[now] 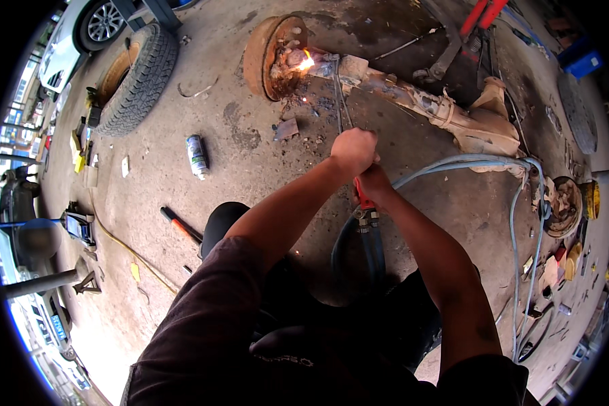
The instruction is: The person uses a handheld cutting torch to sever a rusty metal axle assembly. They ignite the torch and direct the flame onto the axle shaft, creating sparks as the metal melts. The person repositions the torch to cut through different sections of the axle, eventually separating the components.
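Observation:
With both hands I hold a gas cutting torch (364,194) with a red handle. My left hand (354,150) is closed round its front part, just below two thin metal tubes. Right behind it, my right hand (375,184) is wrapped round the red handle. From the handle's rear fittings, blue-grey hoses (372,250) hang between my knees. At the torch's far end a bright flame (306,62) burns against the hub of a rusty brake drum (258,57). That drum sits on the left end of a vehicle axle (446,111) lying across the floor.
A large tyre (139,81) lies at the far left, near a parked car (74,40). Nearer stand a spray can (196,157) and an orange-and-black bar (181,225). Loose hoses (514,243) run down the right. Red metal legs (480,17) stand at the far right.

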`<state>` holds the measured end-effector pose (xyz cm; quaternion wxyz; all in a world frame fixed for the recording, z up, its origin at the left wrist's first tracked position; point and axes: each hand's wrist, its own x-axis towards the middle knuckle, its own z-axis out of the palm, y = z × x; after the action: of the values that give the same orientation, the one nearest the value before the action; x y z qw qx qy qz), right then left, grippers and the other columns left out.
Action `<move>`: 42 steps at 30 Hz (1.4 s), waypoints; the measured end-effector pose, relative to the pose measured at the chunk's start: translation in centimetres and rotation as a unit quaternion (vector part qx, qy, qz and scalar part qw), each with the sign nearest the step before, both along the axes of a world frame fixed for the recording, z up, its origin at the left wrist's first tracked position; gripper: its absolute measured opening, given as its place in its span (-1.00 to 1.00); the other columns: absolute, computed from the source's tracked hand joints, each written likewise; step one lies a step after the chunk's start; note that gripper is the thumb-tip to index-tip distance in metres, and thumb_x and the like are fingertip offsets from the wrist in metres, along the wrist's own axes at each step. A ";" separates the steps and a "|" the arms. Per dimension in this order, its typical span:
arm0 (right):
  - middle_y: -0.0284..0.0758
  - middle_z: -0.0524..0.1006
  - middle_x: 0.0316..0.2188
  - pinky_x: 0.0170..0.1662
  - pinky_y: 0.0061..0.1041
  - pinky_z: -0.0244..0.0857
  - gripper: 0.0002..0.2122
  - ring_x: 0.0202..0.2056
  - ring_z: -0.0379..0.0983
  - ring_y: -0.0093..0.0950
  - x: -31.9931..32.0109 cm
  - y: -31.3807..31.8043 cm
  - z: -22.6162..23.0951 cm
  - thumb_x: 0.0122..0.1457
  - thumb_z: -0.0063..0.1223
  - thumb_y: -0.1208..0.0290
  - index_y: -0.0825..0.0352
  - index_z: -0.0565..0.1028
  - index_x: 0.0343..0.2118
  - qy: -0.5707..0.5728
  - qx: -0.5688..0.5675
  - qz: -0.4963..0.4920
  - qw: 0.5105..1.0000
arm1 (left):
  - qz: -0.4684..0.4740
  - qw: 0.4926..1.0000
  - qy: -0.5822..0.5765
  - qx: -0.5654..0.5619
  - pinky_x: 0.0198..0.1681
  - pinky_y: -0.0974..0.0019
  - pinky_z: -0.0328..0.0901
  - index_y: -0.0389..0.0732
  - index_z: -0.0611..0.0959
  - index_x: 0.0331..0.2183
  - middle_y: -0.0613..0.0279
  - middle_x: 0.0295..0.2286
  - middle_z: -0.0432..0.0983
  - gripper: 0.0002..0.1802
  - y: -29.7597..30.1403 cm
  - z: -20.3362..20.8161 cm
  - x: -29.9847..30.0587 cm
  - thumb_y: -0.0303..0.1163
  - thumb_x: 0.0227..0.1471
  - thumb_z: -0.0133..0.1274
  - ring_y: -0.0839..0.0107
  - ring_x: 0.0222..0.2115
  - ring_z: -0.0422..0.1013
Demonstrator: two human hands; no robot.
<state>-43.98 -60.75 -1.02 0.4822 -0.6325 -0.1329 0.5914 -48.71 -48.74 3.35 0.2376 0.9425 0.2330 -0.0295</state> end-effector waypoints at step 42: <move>-0.35 0.36 -0.58 -0.67 -0.42 0.29 -0.79 -0.69 0.39 -0.49 -0.8 0.0 0.0 0.36 -0.14 0.26 0.32 0.35 -0.29 -0.026 0.010 0.005 1.000 | 0.012 1.000 -0.020 0.013 -0.19 0.00 0.47 -0.31 0.60 -0.34 -0.12 -0.40 0.62 -0.51 -0.3 -1.0 -0.6 -0.09 -0.14 0.38 -0.08 -0.27 0.57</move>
<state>-44.73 -60.75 -1.06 0.4819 -0.6422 -0.1550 0.5756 -49.26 -49.07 2.35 0.2301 0.9430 0.2403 -0.0049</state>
